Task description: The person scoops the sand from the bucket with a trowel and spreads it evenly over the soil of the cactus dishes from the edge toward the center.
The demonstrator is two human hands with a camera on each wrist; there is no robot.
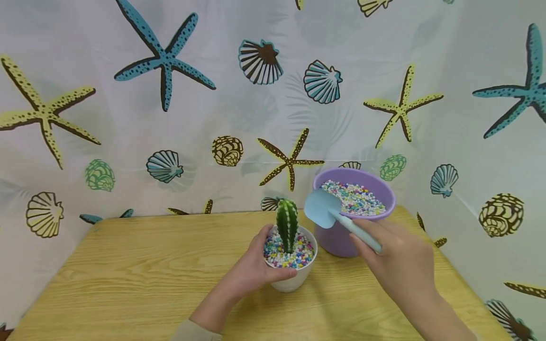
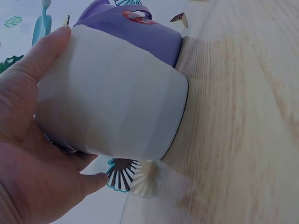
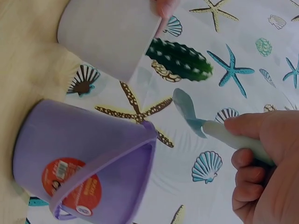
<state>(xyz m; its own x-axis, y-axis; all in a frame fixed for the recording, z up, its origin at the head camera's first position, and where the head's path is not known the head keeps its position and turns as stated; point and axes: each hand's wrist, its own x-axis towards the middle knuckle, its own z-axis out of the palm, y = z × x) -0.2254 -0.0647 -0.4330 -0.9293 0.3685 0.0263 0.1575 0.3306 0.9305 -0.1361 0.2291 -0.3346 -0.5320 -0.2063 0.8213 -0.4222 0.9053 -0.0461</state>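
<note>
Nearest the camera, the left hand (image 1: 256,267) curled around the near side of a small white pot (image 1: 294,279), thumb along one flank and fingers wrapped under the other, as the left wrist view showed with the palm pressed against the pot's wall. The pot stood upright on the wooden desk (image 1: 128,274), close to its middle. It was filled to the rim with multicoloured pebbles (image 1: 279,253), and a green cactus (image 1: 287,225) rose upright from them.

Just to the right, the right hand (image 1: 401,265) gripped the pale handle of a light blue scoop (image 1: 323,208), fingers folded round the handle and thumb laid along its top. The right wrist view showed the same closed grip, with the scoop's blade out in front of the knuckles. The blade was held in the air, tilted, between the cactus and the rim of the bucket, touching neither as far as the head view let one tell; whether it carried any pebbles could not be told.

Behind the scoop and just beside the white pot stood a purple bucket (image 1: 337,239) on the desk, holding more of the coloured pebbles; a red round label showed on its side in the right wrist view.

Farthest back hung a white curtain (image 1: 170,142) printed with starfish and shells, closing off the back and right sides.
</note>
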